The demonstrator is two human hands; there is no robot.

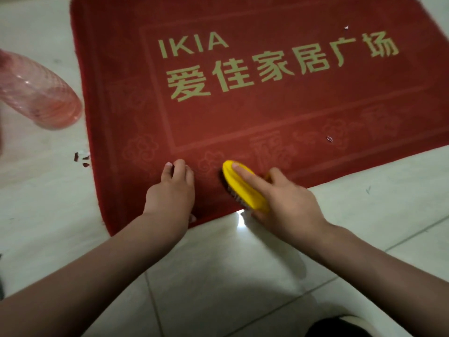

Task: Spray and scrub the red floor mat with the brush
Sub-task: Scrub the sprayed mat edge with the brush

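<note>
Mat [267, 113] flat on tile floor [218, 276], soft and limp, likely to slide or bunch, so pin it by the near edge. Left hand [171, 193] presses near edge, fingers spread flat. Right hand [289, 203] wraps brush [243, 186], bristles down at near edge. Bottle [41, 93] off mat's left edge.

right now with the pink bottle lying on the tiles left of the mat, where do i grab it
Probably around the ribbed middle of the pink bottle, coming down from above: it lies on its side on the floor, so the round body is exposed. Its top end is out of frame.
</note>
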